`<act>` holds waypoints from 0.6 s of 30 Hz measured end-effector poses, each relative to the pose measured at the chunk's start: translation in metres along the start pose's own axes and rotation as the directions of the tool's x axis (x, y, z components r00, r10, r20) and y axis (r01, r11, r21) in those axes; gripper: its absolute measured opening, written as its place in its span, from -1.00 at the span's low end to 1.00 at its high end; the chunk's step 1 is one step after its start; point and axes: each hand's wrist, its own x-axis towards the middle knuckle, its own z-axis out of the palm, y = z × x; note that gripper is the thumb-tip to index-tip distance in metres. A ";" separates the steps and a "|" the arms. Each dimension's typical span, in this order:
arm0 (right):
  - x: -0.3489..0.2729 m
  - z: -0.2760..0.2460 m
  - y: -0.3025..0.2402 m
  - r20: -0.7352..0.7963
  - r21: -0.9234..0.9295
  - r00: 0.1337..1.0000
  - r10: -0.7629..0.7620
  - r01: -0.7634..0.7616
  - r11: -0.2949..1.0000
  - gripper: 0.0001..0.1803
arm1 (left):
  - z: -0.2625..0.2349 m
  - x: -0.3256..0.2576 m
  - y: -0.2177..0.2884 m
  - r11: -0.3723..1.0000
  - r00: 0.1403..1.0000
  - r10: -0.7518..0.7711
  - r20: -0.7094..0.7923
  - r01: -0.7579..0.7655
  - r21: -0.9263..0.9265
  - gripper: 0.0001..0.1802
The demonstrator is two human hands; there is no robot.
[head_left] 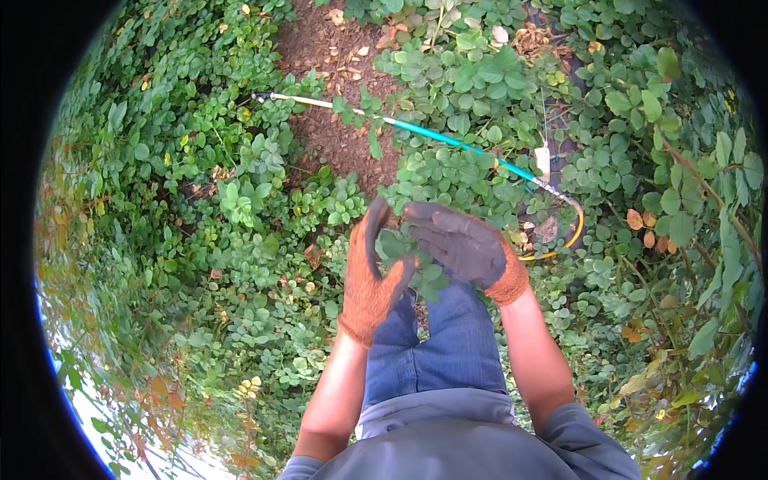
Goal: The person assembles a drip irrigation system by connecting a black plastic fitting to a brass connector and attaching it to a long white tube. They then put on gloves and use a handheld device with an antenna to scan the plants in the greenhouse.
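Observation:
Both my hands wear orange knit gloves with dark grey palms. My left hand (pixel 370 280) is held up in front of my legs, its fingers straight and its thumb apart. Facing it, my right hand (pixel 464 246) shows its palm, with the fingers stretched out toward the left. Green leaves (pixel 390 246) show in the gap between the gloves; whether they touch either hand I cannot tell. Beyond the hands a spray wand (pixel 448 140) with a teal middle lies slanting across the plants, its dark tip at the left. A yellow hose (pixel 578 232) curves from its right end.
Leafy green plants (pixel 248 216) crowd both sides. A strip of brown wood chips (pixel 340 96) runs ahead between them. A white tag (pixel 542 162) stands beside the wand's right end. Taller stems (pixel 696 172) lean in at the right. My jeans (pixel 436 348) are amid the foliage.

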 end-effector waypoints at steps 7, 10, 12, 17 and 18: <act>-0.024 -0.032 0.077 -0.007 -0.415 1.000 -0.007 0.003 0.910 -0.56 | -0.012 0.019 -0.030 0.915 0.890 0.210 0.404 -0.325 0.240 -0.74; -0.020 0.006 0.058 -0.175 -0.874 0.984 -0.004 -0.154 0.461 -0.57 | -0.036 0.016 -0.026 0.945 0.954 0.101 0.284 -0.181 0.272 -0.77; -0.029 0.005 0.065 -0.187 -0.947 0.974 -0.130 -0.143 0.287 -0.59 | -0.054 0.014 -0.041 0.956 0.967 0.056 0.250 -0.124 0.265 -0.76; -0.044 -0.051 0.107 -0.135 -0.881 0.948 -0.288 0.018 0.474 -0.56 | -0.060 0.005 -0.027 0.848 0.830 0.387 0.401 -0.491 0.198 -0.73; -0.037 -0.056 0.108 -0.134 -0.854 0.958 -0.255 0.019 0.521 -0.53 | -0.055 0.001 -0.018 0.901 0.912 0.323 0.252 -0.378 0.212 -0.67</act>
